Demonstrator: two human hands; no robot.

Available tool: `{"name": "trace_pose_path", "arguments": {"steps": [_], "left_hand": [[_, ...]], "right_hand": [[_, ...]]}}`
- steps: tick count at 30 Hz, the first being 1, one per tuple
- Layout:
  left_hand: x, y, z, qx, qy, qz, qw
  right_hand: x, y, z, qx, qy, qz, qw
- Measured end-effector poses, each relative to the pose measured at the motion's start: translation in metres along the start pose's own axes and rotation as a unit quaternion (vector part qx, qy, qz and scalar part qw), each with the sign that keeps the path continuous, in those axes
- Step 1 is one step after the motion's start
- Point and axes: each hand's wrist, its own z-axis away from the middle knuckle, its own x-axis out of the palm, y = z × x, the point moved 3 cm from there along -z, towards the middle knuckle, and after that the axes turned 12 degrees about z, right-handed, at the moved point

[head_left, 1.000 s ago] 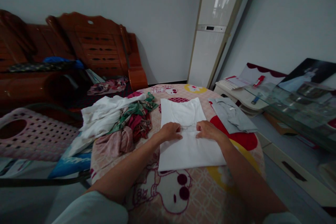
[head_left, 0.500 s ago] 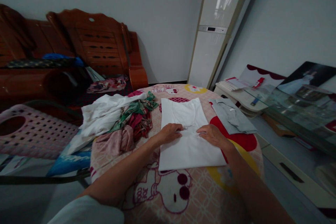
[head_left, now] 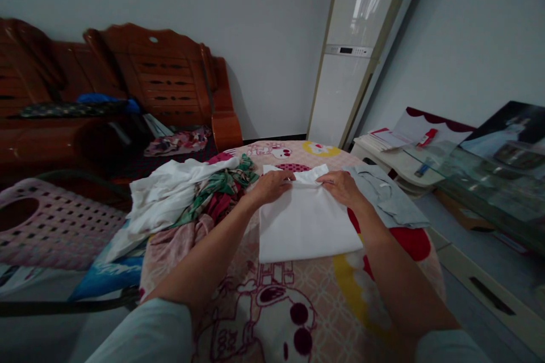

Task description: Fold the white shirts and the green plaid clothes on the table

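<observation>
A white garment, folded into a near rectangle (head_left: 307, 227), lies flat on the round table with its patterned cloth (head_left: 327, 295). My left hand (head_left: 275, 184) pinches the garment's upper part on the left side. On the right side, my right hand (head_left: 340, 186) pinches the same upper part, its fingertips closed on the fabric. Between the two hands the fabric is gathered in a raised ridge, and a short strip of it shows beyond them. What kind of garment it is, I cannot make out for sure.
Left on the table is a heap of crumpled clothes (head_left: 179, 193), white, green and pink. A folded grey garment (head_left: 385, 195) lies at the right. Around the table stand a pink woven basket (head_left: 76, 227), a wooden sofa (head_left: 157, 79), an air conditioner (head_left: 338, 96) and a glass-topped cabinet (head_left: 477, 181).
Both hands have moved away from me along the white garment, from its middle to its upper part. The far portion now shows shorter. The view has shifted slightly.
</observation>
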Motion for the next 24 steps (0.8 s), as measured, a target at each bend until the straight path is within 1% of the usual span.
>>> {"name": "trace_pose_path", "arguments": {"steps": [4,7,9,12,15,18,19,20,22,24], "left_hand": [[-0.007,-0.013,-0.027,0.001,0.021,-0.021,1.0],[-0.009,-0.024,-0.046,-0.013,0.03,-0.043,0.999],[-0.007,-0.033,-0.057,-0.025,0.027,-0.056,0.998],[0.005,-0.047,-0.069,-0.042,0.02,-0.071,0.996],[0.023,-0.056,-0.073,-0.051,0.039,-0.102,0.993],[0.041,-0.054,-0.065,-0.033,0.093,-0.121,0.988],[0.047,-0.051,-0.06,-0.021,0.101,-0.115,0.988],[0.054,-0.048,-0.055,-0.004,0.098,-0.103,0.99],[0.069,-0.043,-0.042,0.024,0.059,-0.078,0.995],[0.079,-0.043,-0.028,0.022,0.019,-0.074,0.997]], "right_hand": [[-0.001,0.006,-0.034,0.011,-0.003,0.047,0.999],[0.004,0.008,-0.055,0.019,-0.006,0.074,0.997],[0.012,0.009,-0.067,0.039,-0.015,0.095,0.995],[0.032,0.009,-0.077,0.062,-0.031,0.119,0.99],[0.057,0.009,-0.075,0.064,-0.041,0.142,0.987],[0.077,0.007,-0.062,0.062,-0.035,0.146,0.987],[0.083,0.006,-0.056,0.057,-0.037,0.143,0.987],[0.088,0.005,-0.049,0.049,-0.041,0.139,0.988],[0.096,0.003,-0.036,0.03,-0.055,0.128,0.99],[0.103,0.001,-0.025,0.02,-0.067,0.114,0.991]]}}
